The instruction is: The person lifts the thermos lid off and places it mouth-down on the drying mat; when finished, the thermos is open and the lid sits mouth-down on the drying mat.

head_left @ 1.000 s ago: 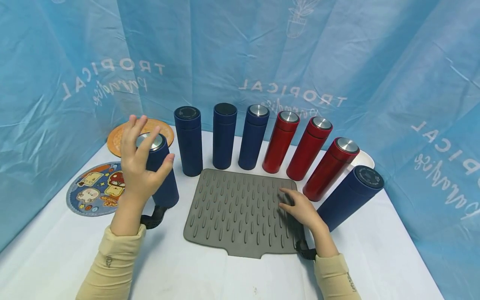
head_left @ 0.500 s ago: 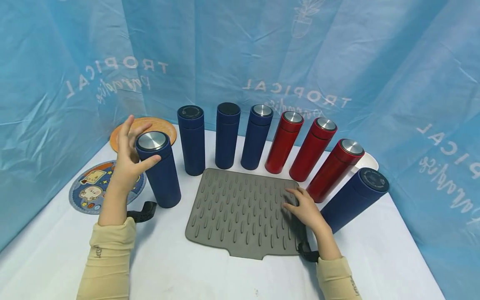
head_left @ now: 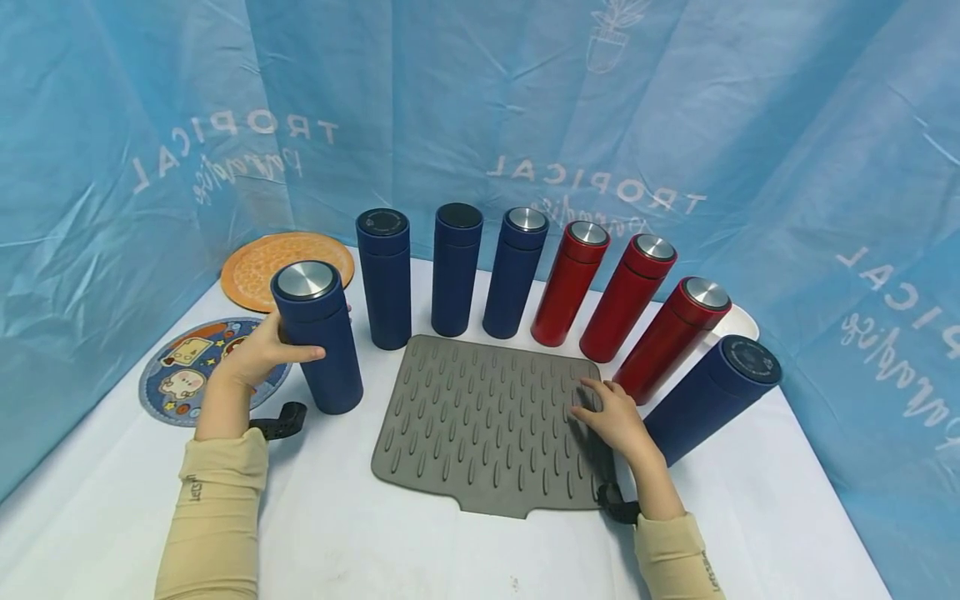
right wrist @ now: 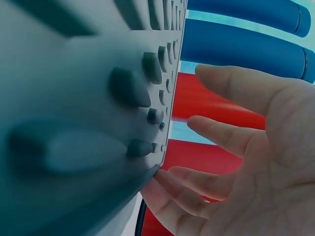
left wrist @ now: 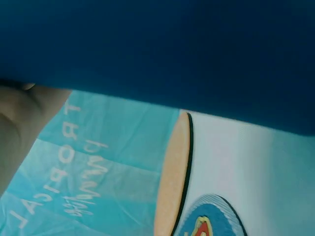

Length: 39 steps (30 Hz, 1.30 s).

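My left hand grips a dark blue thermos flask with a silver lid, which stands upright on the white table at left. The thumb lies across its front; most of the fingers are hidden behind it. In the left wrist view the flask's blue wall fills the top, a finger reaching past it. At the right edge of a grey ridged mat, my right hand lies with fingers spread, holding nothing. Seen from the right wrist, its fingertips touch or nearly touch the mat's edge.
Behind the mat stand more blue flasks and red flasks. Another blue flask stands right of my right hand. A patterned round mat, an orange round mat and a partly hidden white dish lie around. Blue curtains surround the table.
My left hand has lowered from beside the flask's top, fingers spread, and closed around its body. The flask stays in place. My right hand has hardly moved.
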### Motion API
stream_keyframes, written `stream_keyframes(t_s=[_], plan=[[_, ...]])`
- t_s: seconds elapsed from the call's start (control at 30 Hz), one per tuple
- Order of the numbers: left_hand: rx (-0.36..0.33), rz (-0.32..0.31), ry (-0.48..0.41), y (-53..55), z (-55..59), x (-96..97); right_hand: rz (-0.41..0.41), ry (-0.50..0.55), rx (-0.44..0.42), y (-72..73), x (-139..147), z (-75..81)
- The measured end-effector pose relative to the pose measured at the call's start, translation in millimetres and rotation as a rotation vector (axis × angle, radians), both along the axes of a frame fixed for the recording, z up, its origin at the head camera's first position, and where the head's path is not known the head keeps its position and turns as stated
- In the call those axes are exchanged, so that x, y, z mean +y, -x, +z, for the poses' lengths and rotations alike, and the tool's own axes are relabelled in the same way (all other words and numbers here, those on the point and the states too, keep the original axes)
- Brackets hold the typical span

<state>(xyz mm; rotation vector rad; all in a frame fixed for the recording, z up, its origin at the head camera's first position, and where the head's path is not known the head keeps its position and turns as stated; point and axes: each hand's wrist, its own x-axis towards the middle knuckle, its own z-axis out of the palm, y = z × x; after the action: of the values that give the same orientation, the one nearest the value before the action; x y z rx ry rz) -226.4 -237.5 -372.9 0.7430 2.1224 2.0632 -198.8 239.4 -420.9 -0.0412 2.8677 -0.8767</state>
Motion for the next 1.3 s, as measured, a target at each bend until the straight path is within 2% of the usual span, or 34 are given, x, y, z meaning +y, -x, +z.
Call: stream_keyframes(t_s=[0.17, 0.4, 0.53, 0.73, 0.87, 1.03, 1.17, 1.3], plan=[[-0.051, -0.044, 0.069, 5.1, -9.1, -4.7, -0.006, -0.005, -0.009, -0.2, 0, -0.6], [-0.093, -0.029, 0.118, 7.9, -17.8, -8.4, -0.006, -0.004, -0.016, -1.4, -1, -1.0], [-0.084, -0.015, 0.103, 10.8, -21.6, -7.6, -0.007, -0.010, -0.013, -1.6, -1, -1.4], [-0.060, 0.000, 0.034, 14.1, -23.2, -2.5, -0.005, -0.011, -0.019, -0.9, -1, -2.1], [-0.043, 0.035, 0.009, 10.8, -16.9, 6.6, -0.005, -0.019, -0.019, -0.1, -1, -2.8], [0.004, 0.130, 0.010, 2.1, -2.1, 27.0, -0.001, -0.018, -0.021, 0.5, -3, -1.7], [0.116, 0.158, -0.025, 0.7, 11.4, 53.9, -0.005, -0.020, -0.022, 0.1, -2, -0.1], [0.206, 0.206, 0.014, -0.6, 23.8, 81.9, -0.004, -0.026, -0.018, 0.1, -1, 0.9]])
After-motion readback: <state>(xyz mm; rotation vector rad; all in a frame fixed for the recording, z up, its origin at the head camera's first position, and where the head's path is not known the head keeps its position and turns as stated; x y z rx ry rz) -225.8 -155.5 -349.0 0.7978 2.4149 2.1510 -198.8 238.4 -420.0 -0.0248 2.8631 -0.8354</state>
